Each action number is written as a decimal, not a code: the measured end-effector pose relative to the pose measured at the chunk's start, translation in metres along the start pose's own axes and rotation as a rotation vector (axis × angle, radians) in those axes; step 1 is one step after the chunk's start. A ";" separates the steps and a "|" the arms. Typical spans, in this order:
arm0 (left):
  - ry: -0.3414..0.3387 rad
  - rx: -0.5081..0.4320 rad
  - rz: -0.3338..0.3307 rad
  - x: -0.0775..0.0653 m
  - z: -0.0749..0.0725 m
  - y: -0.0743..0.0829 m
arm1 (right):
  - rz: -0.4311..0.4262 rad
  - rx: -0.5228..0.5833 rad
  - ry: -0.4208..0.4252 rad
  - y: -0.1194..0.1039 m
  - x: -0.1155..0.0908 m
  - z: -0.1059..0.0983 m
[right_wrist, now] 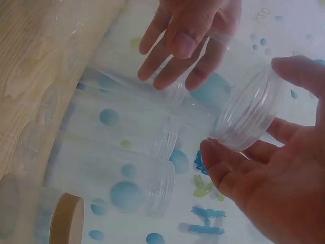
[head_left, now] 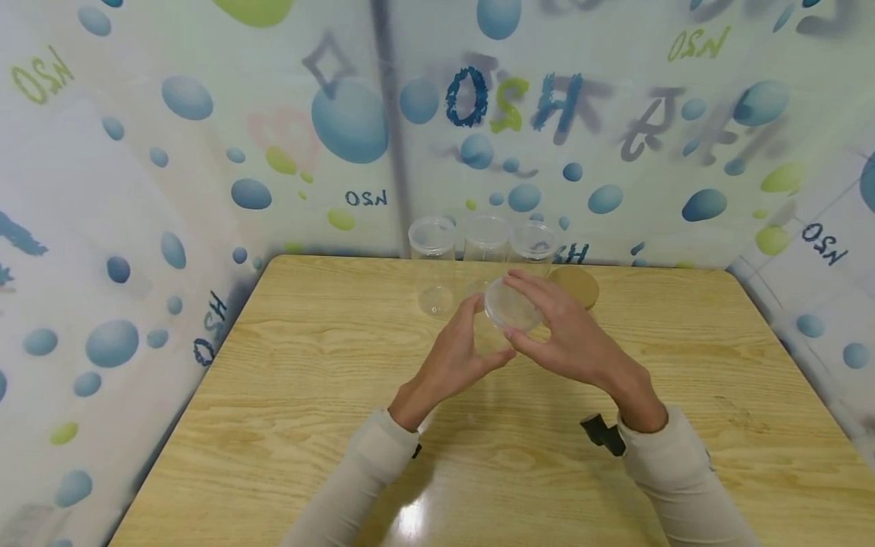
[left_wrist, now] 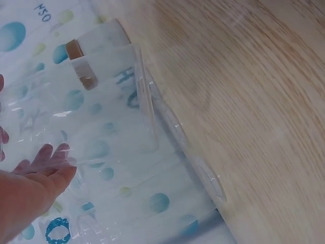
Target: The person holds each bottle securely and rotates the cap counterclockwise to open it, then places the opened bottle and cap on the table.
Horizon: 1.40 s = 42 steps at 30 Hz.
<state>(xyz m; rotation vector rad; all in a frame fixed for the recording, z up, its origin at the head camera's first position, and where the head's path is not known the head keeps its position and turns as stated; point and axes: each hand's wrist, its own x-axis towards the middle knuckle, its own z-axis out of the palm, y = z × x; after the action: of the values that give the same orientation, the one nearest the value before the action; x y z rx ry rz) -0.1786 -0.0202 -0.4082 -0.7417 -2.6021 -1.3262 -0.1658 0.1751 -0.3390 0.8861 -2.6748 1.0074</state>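
A clear plastic jar is held up above the table, tilted with its lid end toward me. My left hand holds the jar's body, thumb on one side and fingers on the other. Around the rim of the jar's clear lid, my right hand grips with thumb and fingertips spread to opposite sides. The lid sits on the jar's mouth, and ridges show around its neck in the right wrist view.
Three clear lidded jars stand in a row at the back of the wooden table, near the patterned wall sheet. A jar with a brown lid stands to their right, partly behind my right hand.
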 end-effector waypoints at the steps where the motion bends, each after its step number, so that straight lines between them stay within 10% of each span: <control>1: 0.011 0.006 0.001 0.000 0.000 0.001 | 0.006 0.011 0.003 0.000 0.000 0.000; 16: 0.093 0.048 0.024 0.001 0.002 0.003 | -0.028 -0.317 0.297 -0.004 0.000 0.003; 42: 0.086 0.028 0.025 -0.002 0.004 0.002 | -0.077 -0.197 0.143 -0.004 -0.003 0.005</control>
<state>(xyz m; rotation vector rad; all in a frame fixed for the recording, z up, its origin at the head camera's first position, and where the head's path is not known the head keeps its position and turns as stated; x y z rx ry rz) -0.1760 -0.0166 -0.4100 -0.6955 -2.5310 -1.2824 -0.1606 0.1711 -0.3421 0.8366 -2.5454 0.7447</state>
